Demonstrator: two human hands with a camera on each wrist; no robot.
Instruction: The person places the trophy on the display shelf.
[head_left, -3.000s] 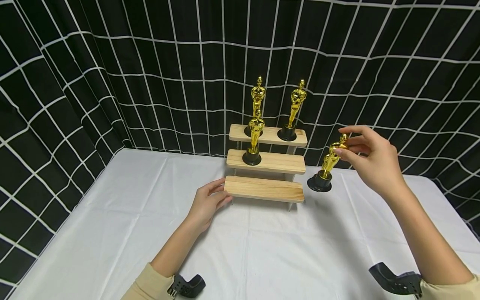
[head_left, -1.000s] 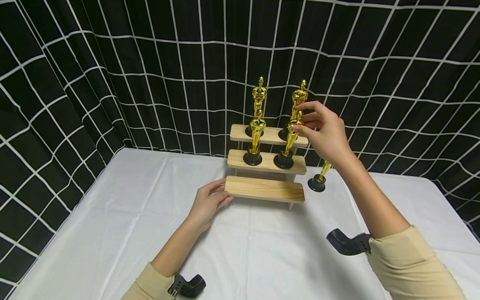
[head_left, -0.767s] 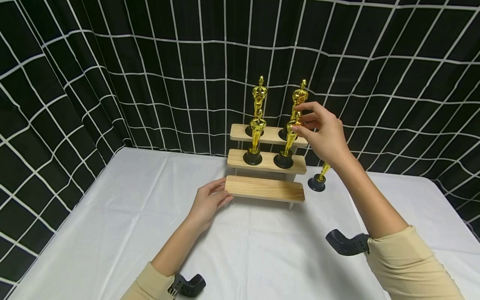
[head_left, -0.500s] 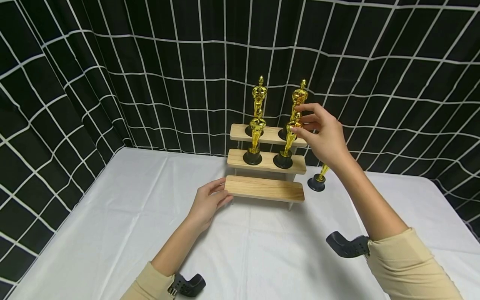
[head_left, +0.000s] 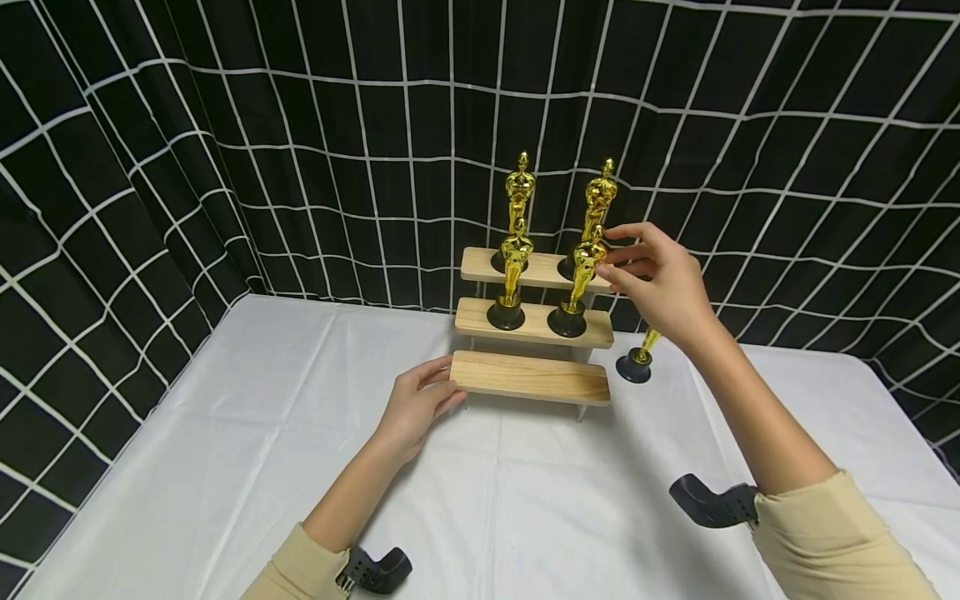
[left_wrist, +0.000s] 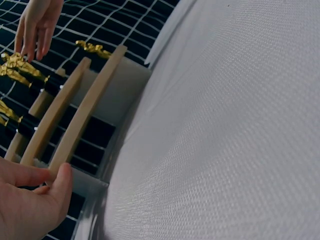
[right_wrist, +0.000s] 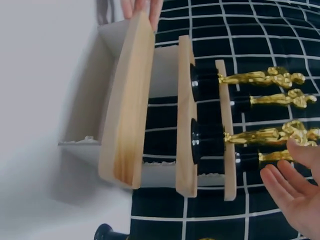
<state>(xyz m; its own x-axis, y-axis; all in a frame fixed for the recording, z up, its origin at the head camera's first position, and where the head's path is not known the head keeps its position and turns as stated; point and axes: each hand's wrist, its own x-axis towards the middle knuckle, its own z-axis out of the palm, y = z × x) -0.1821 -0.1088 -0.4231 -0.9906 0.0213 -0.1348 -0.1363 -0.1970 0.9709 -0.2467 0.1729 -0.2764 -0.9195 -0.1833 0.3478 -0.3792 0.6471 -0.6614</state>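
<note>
A three-tier wooden display stand [head_left: 528, 377] stands on the table; my left hand [head_left: 416, 408] pinches the left end of its lowest board, thumb and forefinger showing in the left wrist view. Two gold trophy statuettes with black bases stand on the top tier, left [head_left: 519, 187] and right [head_left: 600, 193]. On the middle tier are a left statuette [head_left: 513, 260] and a right statuette [head_left: 581, 279]. My right hand [head_left: 663, 279] is beside the right middle statuette, fingers parted, thumb tip close to its side; whether they touch, I cannot tell.
Another statuette [head_left: 636, 367] stands on the white tablecloth [head_left: 337, 500] right of the stand, its upper part hidden by my right hand. A black curtain with white grid lines [head_left: 337, 150] hangs behind the table. Both wrists wear black mounts.
My right hand carried a statuette from the right to the middle tier's right side, then loosened its fingers and shifted slightly right and down. The left hand stayed on the lowest board.
</note>
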